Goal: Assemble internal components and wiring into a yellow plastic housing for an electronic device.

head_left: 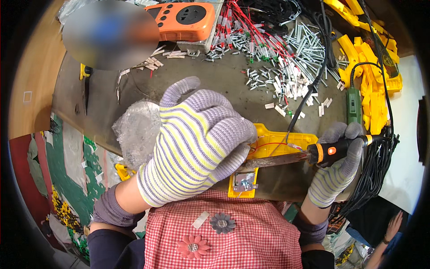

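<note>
My right hand [338, 168], in a striped glove, is wrapped round the black handle of a soldering iron [329, 152] with an orange collar and a stained metal barrel pointing left. The barrel crosses over a yellow plastic housing [275, 134] at the table's front edge. A thin red wire [271, 144] and a small white-sleeved piece lie in the housing. My left hand [201, 141], gloved too, is closed at the housing's left side; whatever its fingertips pinch is hidden. Below the barrel, a small metal part [245, 181] sits in the housing's lower end.
Screws [304, 47], red wires and white sleeves are heaped at the back. An orange device [188, 22] stands back left. Yellow housings [374, 89], a green-handled tool [354, 105] and black cables [371, 175] crowd the right. Clear plastic [139, 130] lies left; another person's arm [389, 233] shows lower right.
</note>
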### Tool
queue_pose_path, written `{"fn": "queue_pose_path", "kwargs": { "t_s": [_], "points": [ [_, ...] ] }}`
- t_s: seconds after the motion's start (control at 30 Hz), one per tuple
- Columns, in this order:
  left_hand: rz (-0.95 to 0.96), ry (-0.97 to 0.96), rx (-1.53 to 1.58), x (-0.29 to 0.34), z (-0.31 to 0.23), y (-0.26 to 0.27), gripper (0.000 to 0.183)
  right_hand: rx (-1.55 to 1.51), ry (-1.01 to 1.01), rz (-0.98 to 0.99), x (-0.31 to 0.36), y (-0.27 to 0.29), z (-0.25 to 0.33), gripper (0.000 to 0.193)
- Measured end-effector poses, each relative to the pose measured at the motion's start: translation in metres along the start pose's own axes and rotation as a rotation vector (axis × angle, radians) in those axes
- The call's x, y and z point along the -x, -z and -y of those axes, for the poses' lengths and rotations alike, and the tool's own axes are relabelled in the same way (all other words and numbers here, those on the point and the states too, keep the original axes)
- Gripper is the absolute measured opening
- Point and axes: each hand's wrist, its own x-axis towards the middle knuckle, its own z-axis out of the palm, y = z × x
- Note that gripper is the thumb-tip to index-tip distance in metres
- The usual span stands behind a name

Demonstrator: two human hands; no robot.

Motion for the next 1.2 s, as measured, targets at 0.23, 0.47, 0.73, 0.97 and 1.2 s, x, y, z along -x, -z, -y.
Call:
{"fn": "queue_pose_path", "kwargs": {
  "t_s": [0.23, 0.47, 0.73, 0.97, 1.2],
  "points": [
    [0.139, -0.052, 0.052, -0.013, 0.01, 0.0, 0.008, -0.008, 0.006, -0.016, 0.001, -0.003, 0.001, 0.032],
    [0.237, -0.044, 0.179, -0.013, 0.021, 0.002, 0.01, -0.093, -0.012, 0.061, -0.001, -0.003, 0.003, 0.029],
    [0.25, -0.011, 0.209, -0.013, 0.025, 0.001, 0.012, -0.168, 0.047, 0.017, -0.002, 0.003, -0.003, 0.034],
    [0.316, -0.013, 0.229, -0.014, 0.02, 0.007, 0.007, -0.176, 0.061, -0.034, -0.001, 0.0, -0.005, 0.034],
    [0.356, -0.045, 0.163, -0.012, 0.018, 0.007, 0.013, -0.196, -0.018, 0.098, 0.0, 0.0, 0.007, 0.024]
  ]
}}
